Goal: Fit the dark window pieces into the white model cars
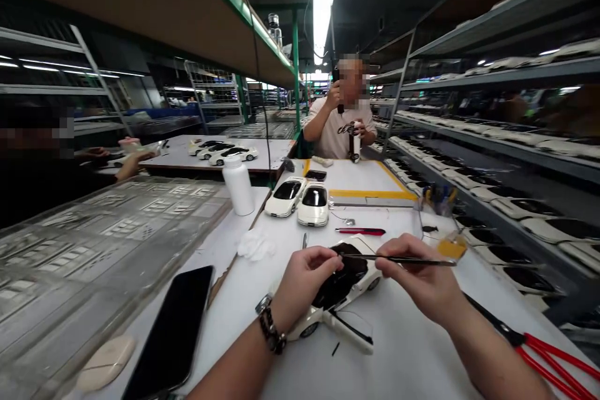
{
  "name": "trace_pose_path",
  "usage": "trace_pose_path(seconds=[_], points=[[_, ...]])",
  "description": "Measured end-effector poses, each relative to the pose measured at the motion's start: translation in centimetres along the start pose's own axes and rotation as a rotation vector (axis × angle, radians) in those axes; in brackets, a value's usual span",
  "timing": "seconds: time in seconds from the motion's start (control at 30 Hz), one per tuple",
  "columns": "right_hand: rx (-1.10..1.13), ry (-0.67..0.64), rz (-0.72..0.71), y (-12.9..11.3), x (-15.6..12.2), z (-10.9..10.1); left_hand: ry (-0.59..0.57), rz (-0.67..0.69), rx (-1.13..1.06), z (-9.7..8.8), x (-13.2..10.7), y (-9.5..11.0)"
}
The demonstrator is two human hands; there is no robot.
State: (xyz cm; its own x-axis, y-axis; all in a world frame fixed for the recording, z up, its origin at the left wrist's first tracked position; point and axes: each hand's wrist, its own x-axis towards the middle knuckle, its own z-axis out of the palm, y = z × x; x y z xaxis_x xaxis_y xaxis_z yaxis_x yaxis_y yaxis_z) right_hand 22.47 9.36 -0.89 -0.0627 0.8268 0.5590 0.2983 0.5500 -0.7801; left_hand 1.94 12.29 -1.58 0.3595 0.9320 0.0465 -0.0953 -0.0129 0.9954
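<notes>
A white model car with a black roof and an open door lies on the white table in front of me. My left hand is closed on the car's roof edge, steadying it. It wears a beaded bracelet at the wrist. My right hand pinches a thin dark tool, held level, with its tip over the car's roof near my left fingers.
Two more white model cars stand farther back, beside a white bottle. A black phone and clear plastic trays lie at left. Red-handled pliers lie at right. A person sits opposite; shelves of car bodies line the right.
</notes>
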Motion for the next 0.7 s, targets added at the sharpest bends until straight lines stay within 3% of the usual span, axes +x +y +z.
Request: trace_pose_path(seconds=[0.2, 0.7], points=[[-0.037, -0.031, 0.026, -0.25, -0.17, -0.09, 0.01, -0.029, -0.044, 0.05, 0.05, -0.2], [-0.11, -0.153, -0.137, -0.31, -0.14, -0.2, 0.012, -0.049, -0.007, 0.03, 0.26, -0.27]])
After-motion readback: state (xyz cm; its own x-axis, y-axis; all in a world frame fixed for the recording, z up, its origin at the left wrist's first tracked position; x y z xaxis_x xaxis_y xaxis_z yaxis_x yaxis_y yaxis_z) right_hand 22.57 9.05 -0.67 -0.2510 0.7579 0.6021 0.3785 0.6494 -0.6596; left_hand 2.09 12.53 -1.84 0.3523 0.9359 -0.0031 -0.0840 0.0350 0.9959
